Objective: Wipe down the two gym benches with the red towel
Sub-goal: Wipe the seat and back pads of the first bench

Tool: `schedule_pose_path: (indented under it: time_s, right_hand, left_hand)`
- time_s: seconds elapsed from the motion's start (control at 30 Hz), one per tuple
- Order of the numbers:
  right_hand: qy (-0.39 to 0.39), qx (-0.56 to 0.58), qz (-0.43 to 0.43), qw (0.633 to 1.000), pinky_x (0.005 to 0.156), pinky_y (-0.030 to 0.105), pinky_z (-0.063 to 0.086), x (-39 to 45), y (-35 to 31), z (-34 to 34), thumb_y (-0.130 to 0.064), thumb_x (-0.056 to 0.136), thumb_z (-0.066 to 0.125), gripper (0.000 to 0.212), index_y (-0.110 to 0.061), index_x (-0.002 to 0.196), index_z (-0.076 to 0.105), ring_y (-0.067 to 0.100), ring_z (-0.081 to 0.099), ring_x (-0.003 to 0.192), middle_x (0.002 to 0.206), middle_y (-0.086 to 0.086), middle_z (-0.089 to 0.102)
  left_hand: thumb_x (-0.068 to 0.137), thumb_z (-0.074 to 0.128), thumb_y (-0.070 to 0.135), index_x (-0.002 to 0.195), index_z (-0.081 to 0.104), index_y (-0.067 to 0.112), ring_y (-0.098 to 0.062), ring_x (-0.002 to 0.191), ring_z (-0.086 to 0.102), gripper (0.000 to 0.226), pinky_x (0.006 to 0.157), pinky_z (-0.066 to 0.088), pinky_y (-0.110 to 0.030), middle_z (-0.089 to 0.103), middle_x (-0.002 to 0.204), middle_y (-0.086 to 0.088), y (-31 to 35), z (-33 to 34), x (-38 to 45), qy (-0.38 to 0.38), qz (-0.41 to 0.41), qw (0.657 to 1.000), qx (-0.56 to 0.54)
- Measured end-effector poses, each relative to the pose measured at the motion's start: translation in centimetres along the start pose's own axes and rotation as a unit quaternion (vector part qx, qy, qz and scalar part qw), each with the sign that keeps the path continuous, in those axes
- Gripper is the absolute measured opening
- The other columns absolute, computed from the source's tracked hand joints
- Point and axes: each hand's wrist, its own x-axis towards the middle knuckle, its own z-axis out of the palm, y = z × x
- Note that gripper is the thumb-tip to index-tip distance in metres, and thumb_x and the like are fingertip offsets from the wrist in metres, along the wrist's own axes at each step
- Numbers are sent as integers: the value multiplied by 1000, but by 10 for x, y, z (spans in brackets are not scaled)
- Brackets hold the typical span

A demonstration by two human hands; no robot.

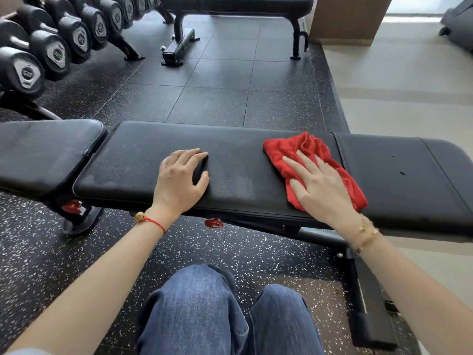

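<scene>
A long black padded gym bench runs across the view in front of my knees. The crumpled red towel lies on its pad, right of centre. My right hand presses flat on the towel with straight, spread fingers. My left hand rests on the bare pad to the left, fingers slightly bent, holding nothing. A faint damp sheen shows on the pad between the hands. The second black bench stands at the far top of the view.
A rack of black dumbbells fills the upper left. Speckled black rubber floor tiles lie between the two benches. A pale smooth floor and a brown pillar are at the upper right. The near bench's foot bar juts toward me on the right.
</scene>
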Motion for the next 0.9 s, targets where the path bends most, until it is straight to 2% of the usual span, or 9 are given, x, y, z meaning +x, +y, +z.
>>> schedule_pose_path:
  time_s: [0.1,0.23,0.3,0.47,0.6,0.73,0.83,0.9]
  right_hand:
    - [-11,-12,-8,1000,121,43,18,28,9,-2,-37,97,43,50,-40,147,36,26,24,147,160,-5,27]
    - [-22,-1,62,998,120,46,16,80,-6,-1,-39,98,38,51,-41,148,34,30,21,147,162,-3,23]
    - [-27,-5,63,998,120,46,16,87,-24,3,-38,97,37,52,-40,149,33,32,22,147,162,-3,22]
    - [-31,-5,-69,997,119,42,19,41,-76,14,-38,95,41,53,-42,148,33,28,24,147,161,-6,25]
    - [-14,7,-122,992,121,40,18,-9,-70,13,-42,95,41,52,-44,147,35,23,24,148,159,-10,29]
    - [-9,-5,-77,997,121,39,19,-4,-20,5,-41,97,39,51,-42,147,35,19,24,148,159,-9,29]
    - [-4,-28,-1,1000,121,41,18,31,6,0,-38,98,39,49,-39,148,36,24,26,147,160,-4,28]
    - [-10,-18,57,998,121,45,16,56,1,-2,-38,98,38,50,-40,148,34,29,23,147,161,-3,24]
  left_hand:
    - [89,47,39,132,58,21,-22,129,47,48,111,36,-45,57,137,2,2,0,1,-2,-2,1000,4]
    - [88,48,39,130,59,21,-21,128,47,48,110,36,-45,58,136,3,4,-1,1,-1,-8,1000,8]
    - [88,47,40,130,59,22,-20,128,47,47,109,36,-45,58,135,4,4,-1,1,0,-11,1000,5]
    - [86,48,39,127,61,23,-21,126,48,46,107,37,-45,59,134,5,7,-3,1,5,-14,1000,-2]
    - [86,48,39,128,60,23,-21,128,48,47,108,37,-46,58,135,5,6,-3,1,1,-12,1000,-8]
    - [87,47,40,130,59,22,-20,128,47,48,109,36,-46,58,136,4,4,-2,0,2,-6,1000,-8]
    - [88,45,41,130,58,22,-20,128,47,48,109,36,-46,57,135,4,4,1,0,2,-6,1000,-1]
    - [88,45,41,130,58,22,-19,128,47,48,109,36,-45,57,135,4,4,1,0,1,-8,1000,3]
